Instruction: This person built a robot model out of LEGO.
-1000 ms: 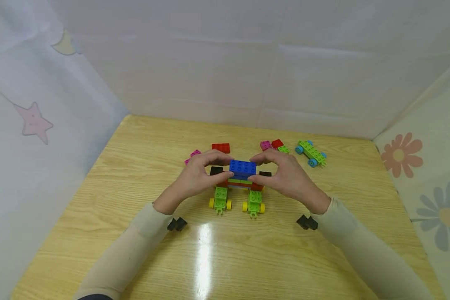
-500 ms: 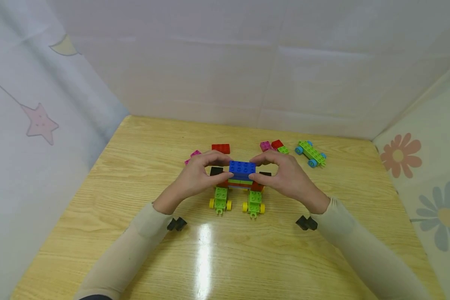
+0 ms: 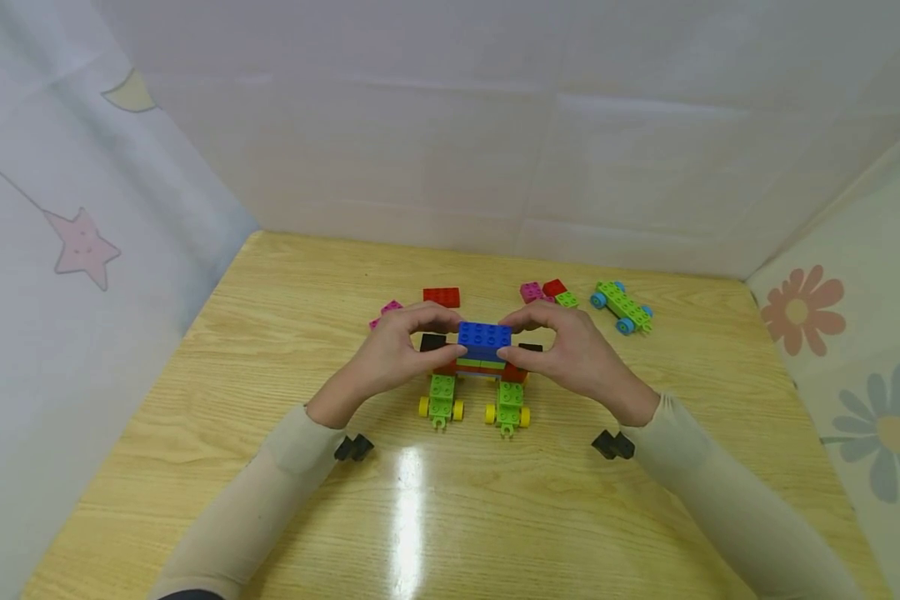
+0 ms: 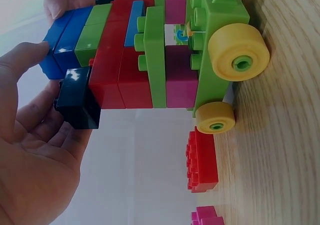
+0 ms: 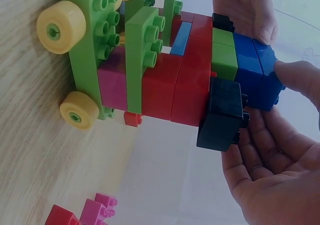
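On my head view I see a wood-grain table [image 3: 495, 517] with a bright streak of glare. Toward its far edge I make out a red brick [image 3: 441, 297], pink bricks [image 3: 387, 312] near it, a cluster of pink, red and green bricks [image 3: 555, 289], and a green base [image 3: 622, 307] on blue wheels, lying aslant. Pale sheets [image 3: 420, 150] stand around, showing me a moon [image 3: 131, 92], a star [image 3: 85, 248] and two flowers [image 3: 801, 310].

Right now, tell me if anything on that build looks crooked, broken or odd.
Nothing looks broken or askew. The blue bricks, held by the left hand and right hand, seem squarely stacked above the green bricks. The black bricks appear to overhang the red bricks at both ends, so that looks matched.
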`<state>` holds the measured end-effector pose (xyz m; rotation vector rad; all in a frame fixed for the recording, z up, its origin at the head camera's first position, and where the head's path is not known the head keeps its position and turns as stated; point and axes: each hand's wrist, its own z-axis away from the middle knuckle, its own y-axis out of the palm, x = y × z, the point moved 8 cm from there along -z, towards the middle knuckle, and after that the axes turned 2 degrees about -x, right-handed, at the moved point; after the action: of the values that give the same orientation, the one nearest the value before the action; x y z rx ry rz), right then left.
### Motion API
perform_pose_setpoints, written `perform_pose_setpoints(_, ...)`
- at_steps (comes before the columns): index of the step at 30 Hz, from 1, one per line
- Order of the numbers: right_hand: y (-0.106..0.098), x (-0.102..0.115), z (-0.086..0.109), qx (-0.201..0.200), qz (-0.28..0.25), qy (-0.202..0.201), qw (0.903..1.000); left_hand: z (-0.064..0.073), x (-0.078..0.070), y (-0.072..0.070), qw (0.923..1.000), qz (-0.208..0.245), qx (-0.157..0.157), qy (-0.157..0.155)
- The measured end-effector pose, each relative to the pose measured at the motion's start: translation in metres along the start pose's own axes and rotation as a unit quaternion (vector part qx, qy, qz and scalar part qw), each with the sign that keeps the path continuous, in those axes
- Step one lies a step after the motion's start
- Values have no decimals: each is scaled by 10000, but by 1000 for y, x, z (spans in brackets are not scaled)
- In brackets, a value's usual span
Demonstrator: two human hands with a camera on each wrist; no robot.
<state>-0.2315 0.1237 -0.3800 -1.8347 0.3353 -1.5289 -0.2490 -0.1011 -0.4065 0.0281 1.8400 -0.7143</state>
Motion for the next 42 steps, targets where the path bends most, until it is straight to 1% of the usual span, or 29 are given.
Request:
perform_pose_setpoints(11, 0, -3, 0, -18, 57, -16, 10000, -2, -1, 1, 9999, -130, -2, 47)
perform_pose_setpoints(21, 1, -6, 1, -81, -43, 31, 10000, -2, -1, 2, 9998, -206, 52, 40)
perform_pose_setpoints(30, 0, -8, 2, -167, 19, 24, 9999, -3, -6, 3, 9990, -382, 101, 195)
perform_pose_setpoints(35, 2, -7, 1, -128, -56, 114, 9998, -3, -6, 2, 9990, -392, 54, 199)
perform_pose_setpoints(38, 5, -6, 0, -133, -128, 186, 9997, -3, -7, 1, 9990, -340, 21, 287)
perform_pose_setpoints(42, 9, -4, -1, -162, -223, 152, 9995, -6, -11, 1, 9977, -390, 44, 554)
